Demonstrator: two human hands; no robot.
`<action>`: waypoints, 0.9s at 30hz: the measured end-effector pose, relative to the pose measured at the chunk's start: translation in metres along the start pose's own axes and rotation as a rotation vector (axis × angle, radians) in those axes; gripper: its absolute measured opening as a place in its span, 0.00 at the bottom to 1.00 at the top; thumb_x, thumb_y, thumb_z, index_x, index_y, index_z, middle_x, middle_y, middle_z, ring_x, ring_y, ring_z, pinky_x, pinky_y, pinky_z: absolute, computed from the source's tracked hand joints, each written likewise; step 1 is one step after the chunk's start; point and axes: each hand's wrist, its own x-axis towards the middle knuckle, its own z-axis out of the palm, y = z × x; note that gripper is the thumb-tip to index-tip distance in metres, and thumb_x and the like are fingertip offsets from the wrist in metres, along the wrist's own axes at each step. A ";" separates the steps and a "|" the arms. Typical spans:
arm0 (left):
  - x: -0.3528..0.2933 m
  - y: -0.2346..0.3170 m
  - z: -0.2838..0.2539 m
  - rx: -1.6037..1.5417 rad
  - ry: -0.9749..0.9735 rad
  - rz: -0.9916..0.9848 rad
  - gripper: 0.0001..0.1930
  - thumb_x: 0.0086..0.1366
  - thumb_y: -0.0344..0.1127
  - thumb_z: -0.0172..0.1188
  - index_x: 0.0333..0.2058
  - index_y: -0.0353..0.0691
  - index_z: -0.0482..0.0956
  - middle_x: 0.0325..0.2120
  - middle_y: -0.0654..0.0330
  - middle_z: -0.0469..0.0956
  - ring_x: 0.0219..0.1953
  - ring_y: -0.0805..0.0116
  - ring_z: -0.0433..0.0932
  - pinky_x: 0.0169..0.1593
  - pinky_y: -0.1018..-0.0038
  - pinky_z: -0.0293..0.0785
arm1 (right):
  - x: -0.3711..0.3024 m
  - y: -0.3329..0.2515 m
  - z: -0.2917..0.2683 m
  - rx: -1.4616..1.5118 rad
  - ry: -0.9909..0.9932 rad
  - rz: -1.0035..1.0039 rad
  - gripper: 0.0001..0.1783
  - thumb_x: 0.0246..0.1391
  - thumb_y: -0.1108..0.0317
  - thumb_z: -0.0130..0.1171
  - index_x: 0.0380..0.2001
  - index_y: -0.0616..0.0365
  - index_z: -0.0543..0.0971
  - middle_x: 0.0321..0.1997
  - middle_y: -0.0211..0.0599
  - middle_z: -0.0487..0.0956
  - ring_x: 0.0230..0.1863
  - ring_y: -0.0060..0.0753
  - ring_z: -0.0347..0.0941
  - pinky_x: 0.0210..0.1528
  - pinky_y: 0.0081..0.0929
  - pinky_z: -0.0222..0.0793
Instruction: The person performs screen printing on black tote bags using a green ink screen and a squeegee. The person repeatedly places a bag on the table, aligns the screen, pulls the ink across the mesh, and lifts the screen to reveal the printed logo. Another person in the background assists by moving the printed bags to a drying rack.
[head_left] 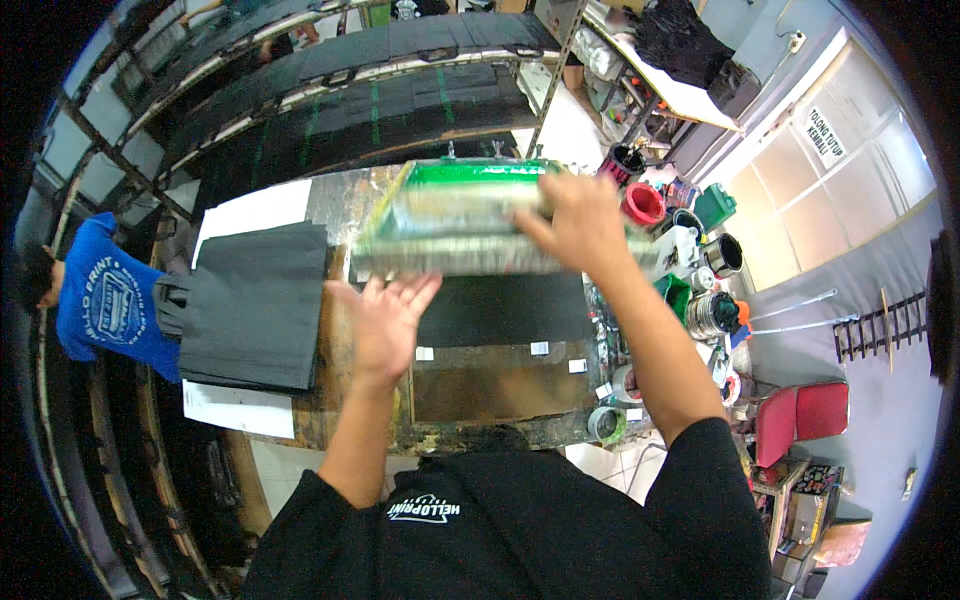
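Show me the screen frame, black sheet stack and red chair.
Screen frame (pixel 450 222), head view: its blurred middle.
Black sheet stack (pixel 254 308), head view: top sheet's middle.
Red chair (pixel 822 411), head view: right-hand pad.

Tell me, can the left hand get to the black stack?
Probably yes: the left hand looks open, close beside the stack, with only a strip of table showing between them.

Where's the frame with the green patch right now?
In the head view, the frame is at upper centre, beyond the visible part of the flat black piece, with the left hand at its near edge and the right hand over its right side.
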 end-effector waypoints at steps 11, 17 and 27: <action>-0.060 -0.086 -0.138 0.080 0.322 -0.504 0.67 0.57 0.92 0.40 0.77 0.37 0.49 0.68 0.37 0.63 0.68 0.42 0.69 0.72 0.52 0.65 | -0.130 -0.012 0.113 0.046 -0.489 0.068 0.36 0.43 0.58 0.80 0.55 0.47 0.73 0.47 0.36 0.79 0.53 0.46 0.77 0.53 0.58 0.62; -0.058 -0.096 -0.140 0.158 0.356 -0.500 0.68 0.58 0.92 0.39 0.78 0.37 0.44 0.68 0.33 0.62 0.68 0.41 0.69 0.71 0.52 0.67 | -0.109 -0.004 0.092 0.112 -0.637 0.098 0.37 0.45 0.55 0.80 0.56 0.50 0.72 0.46 0.39 0.81 0.56 0.50 0.77 0.53 0.62 0.63; -0.055 -0.103 -0.145 0.237 0.400 -0.540 0.66 0.61 0.90 0.38 0.78 0.37 0.39 0.71 0.31 0.56 0.71 0.38 0.65 0.71 0.51 0.68 | -0.158 -0.027 0.117 0.060 -0.531 0.016 0.36 0.42 0.58 0.81 0.53 0.49 0.72 0.44 0.35 0.77 0.50 0.45 0.75 0.54 0.55 0.61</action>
